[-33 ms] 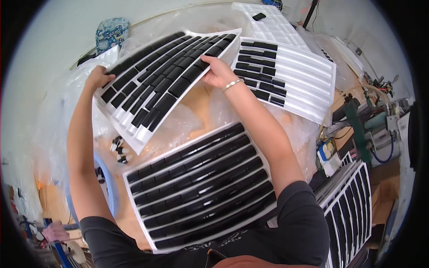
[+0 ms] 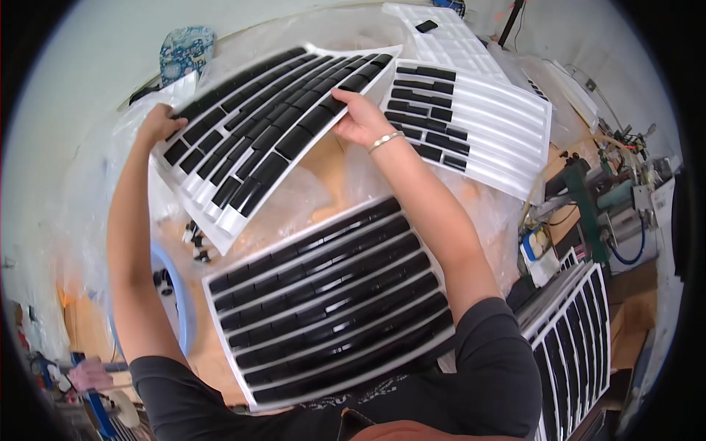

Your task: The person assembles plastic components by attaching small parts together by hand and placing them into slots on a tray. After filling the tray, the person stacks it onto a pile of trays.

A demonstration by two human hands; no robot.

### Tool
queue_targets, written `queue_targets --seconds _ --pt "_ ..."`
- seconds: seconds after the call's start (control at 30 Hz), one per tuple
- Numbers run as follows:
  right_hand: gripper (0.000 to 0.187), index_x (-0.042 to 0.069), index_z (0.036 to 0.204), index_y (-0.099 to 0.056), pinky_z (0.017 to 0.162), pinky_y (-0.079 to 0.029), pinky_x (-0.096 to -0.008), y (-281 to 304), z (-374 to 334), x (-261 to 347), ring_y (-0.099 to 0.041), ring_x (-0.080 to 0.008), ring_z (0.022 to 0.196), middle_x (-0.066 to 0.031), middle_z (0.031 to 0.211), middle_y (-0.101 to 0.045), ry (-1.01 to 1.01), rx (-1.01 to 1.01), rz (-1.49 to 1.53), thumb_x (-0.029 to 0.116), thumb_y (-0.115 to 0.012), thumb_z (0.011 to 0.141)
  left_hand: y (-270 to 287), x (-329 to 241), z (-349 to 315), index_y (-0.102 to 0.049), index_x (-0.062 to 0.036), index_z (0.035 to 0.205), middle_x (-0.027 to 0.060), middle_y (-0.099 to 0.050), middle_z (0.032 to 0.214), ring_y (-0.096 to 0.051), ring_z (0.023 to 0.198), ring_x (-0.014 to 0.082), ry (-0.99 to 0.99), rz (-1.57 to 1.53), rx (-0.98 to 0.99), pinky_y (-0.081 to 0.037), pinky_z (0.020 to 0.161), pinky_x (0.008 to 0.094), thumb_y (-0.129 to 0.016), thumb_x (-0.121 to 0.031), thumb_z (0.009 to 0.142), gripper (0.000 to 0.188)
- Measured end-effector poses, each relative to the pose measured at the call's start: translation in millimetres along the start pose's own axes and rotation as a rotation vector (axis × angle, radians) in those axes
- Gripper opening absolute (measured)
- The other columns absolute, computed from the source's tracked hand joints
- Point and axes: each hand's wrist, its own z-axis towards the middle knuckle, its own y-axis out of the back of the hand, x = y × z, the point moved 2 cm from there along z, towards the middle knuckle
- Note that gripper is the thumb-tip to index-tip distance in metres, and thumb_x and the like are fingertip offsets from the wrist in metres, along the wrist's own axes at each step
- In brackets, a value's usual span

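Both of my hands hold up a white plastic tray (image 2: 234,223) lined with rows of glossy black rectangular pieces (image 2: 273,169), some gaps showing white. My left hand (image 2: 159,123) is closed on its left edge, thumb on top. With the thumb above and fingers underneath, my right hand (image 2: 359,117) pinches the right edge. The tray is tilted, its narrow corner pointing toward me. Closer to my body lies a second tray (image 2: 254,400), its rows filled with black pieces. At right beyond my wrist, a third tray (image 2: 507,132) has black pieces only on its left part.
Clear plastic sheeting (image 2: 294,195) covers much of the table. Small black-and-white parts (image 2: 197,241) lie by a blue basin (image 2: 184,323) at left. More filled trays (image 2: 577,353) stand at lower right, near metal equipment (image 2: 625,206). A white tray (image 2: 448,44) sits farthest back.
The held tray and my left hand have shifted slightly left, and the tray's near corner now covers more of the small parts. My grip is the same.
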Motion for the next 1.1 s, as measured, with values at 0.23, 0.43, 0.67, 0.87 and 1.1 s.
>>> queue_targets --seconds 0.23,0.43,0.67,0.87,1.1 --pt "0.029 -0.007 0.114 -0.047 0.088 -0.050 -0.0445 -22.6 -154.7 -18.1 -0.058 -0.0278 0.103 -0.0174 0.112 -0.057 0.193 0.112 -0.128 0.012 -0.047 0.092 62.7 -25.6 -72.8 -0.059 0.0056 0.098 0.0101 -0.064 0.088 -0.059 0.080 0.0169 -0.097 -0.211 0.156 -0.045 0.073 0.0307 -0.068 -0.027 0.079 0.039" --pt "0.035 -0.001 0.124 -0.040 0.080 -0.056 -0.0426 15.5 -289.8 -73.9 -0.059 -0.0269 0.103 -0.0159 0.118 -0.054 0.253 0.077 -0.189 0.008 -0.049 0.091 20.5 -54.8 -158.5 -0.062 0.0014 0.092 0.0063 -0.062 0.075 -0.055 0.069 0.0136 -0.186 -0.421 0.237 -0.044 0.067 0.0304 -0.069 -0.019 0.078 0.026" --pt "0.043 0.007 0.129 -0.036 0.083 -0.054 -0.0431 68.2 -371.4 -157.1 -0.055 -0.0242 0.108 -0.0103 0.121 -0.049 0.139 -0.097 -0.113 -0.001 -0.048 0.088 -32.3 -76.9 -225.7 -0.060 0.0032 0.091 0.0109 -0.061 0.075 -0.055 0.072 0.0163 -0.298 -0.299 0.291 -0.045 0.069 0.0320 -0.069 -0.015 0.075 0.026" --pt "0.040 0.011 0.126 -0.039 0.082 -0.054 -0.0398 94.0 -388.0 -198.2 -0.054 -0.0200 0.107 -0.0054 0.118 -0.051 0.028 -0.183 -0.122 0.002 -0.052 0.089 -62.7 -70.0 -240.0 -0.062 0.0031 0.098 0.0202 -0.064 0.085 -0.062 0.081 0.0276 -0.283 -0.227 0.311 -0.047 0.074 0.0371 -0.070 -0.021 0.071 0.037" --pt "0.034 0.009 0.126 -0.042 0.087 -0.049 -0.0380 116.4 -389.2 -206.9 -0.054 -0.0201 0.108 -0.0067 0.120 -0.052 -0.155 -0.091 -0.172 0.010 -0.050 0.092 -74.2 -55.2 -241.1 -0.060 -0.0003 0.109 0.0171 -0.060 0.109 -0.057 0.102 0.0272 -0.147 -0.027 0.496 -0.044 0.084 0.0362 -0.076 -0.033 0.068 0.055"
